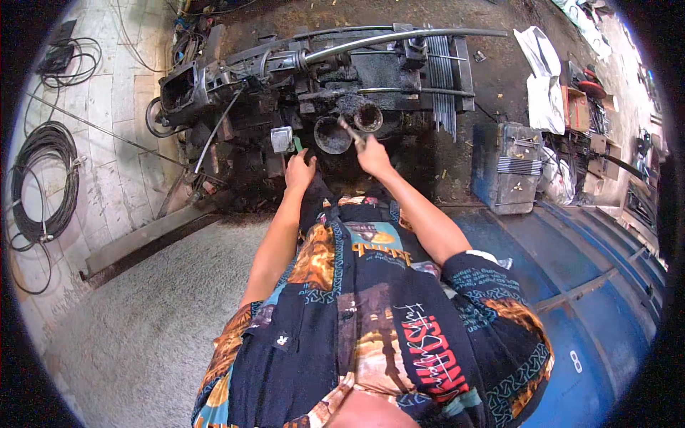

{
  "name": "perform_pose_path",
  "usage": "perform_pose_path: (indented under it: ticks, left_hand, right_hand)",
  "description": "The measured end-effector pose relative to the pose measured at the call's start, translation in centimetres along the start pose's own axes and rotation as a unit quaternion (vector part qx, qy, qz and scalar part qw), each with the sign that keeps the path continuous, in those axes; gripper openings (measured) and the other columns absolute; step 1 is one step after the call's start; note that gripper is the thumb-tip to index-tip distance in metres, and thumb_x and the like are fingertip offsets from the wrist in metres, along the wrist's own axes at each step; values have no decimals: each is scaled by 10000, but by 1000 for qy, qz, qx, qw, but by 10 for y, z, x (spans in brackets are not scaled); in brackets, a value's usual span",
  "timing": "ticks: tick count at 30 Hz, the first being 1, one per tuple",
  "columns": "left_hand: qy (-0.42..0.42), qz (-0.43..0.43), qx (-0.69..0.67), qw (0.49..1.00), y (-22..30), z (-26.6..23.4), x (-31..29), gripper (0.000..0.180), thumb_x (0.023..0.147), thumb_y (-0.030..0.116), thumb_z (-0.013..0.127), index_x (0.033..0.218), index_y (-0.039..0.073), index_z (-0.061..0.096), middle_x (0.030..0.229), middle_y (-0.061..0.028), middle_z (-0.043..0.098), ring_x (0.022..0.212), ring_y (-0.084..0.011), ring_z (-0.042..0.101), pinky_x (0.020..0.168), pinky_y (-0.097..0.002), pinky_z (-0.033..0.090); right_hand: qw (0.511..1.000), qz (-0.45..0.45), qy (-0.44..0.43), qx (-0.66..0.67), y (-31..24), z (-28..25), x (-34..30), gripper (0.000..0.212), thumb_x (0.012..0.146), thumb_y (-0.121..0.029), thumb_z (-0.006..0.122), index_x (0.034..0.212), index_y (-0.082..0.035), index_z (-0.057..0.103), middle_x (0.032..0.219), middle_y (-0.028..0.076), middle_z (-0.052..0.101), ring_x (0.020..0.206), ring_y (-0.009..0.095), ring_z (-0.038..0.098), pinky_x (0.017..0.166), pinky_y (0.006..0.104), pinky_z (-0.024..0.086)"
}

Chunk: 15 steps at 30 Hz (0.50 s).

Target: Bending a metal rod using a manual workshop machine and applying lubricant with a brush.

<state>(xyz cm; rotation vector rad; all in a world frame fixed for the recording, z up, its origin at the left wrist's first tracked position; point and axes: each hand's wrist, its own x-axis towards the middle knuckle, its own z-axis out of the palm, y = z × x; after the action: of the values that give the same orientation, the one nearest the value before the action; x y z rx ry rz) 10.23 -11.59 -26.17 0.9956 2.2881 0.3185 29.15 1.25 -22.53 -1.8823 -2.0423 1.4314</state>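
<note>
Two round openings (332,135), one tool (351,133), seemingly in right hand (373,155).

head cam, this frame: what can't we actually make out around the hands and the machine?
- Left hand: its fingers curl away from the head view; what they grip near the small green piece is hidden.
- Right hand: holds a thin tool; its tip is too small and blurred to identify.
- Round cup on the greasy machine: inside too dark to see.
- Person's lower body: hidden by the printed shirt.
</note>
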Motion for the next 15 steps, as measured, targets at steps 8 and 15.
perform_pose_path:
  ticks: [8, 15]
  left_hand:
    - [13, -69, -37, 997, 8, 3, 0, 301, 899, 277, 595, 1171, 158, 648, 1068, -146, 636, 1016, -344, 607, 862, -461, 488]
    - [5, -84, -39, 996, 15, 1, 3, 283, 896, 245, 601, 1149, 133, 660, 1059, -149, 647, 993, -344, 620, 854, -451, 494]
  right_hand:
    - [984, -68, 156, 46, -85, -71, 51, 296, 954, -225, 445, 1067, 36, 529, 881, 349, 618, 872, 525, 593, 809, 575, 462]
    - [987, -68, 141, -41, -91, -54, 92, 299, 903, -160, 461, 1090, 33, 594, 907, 353, 622, 905, 509, 610, 823, 574, 472]
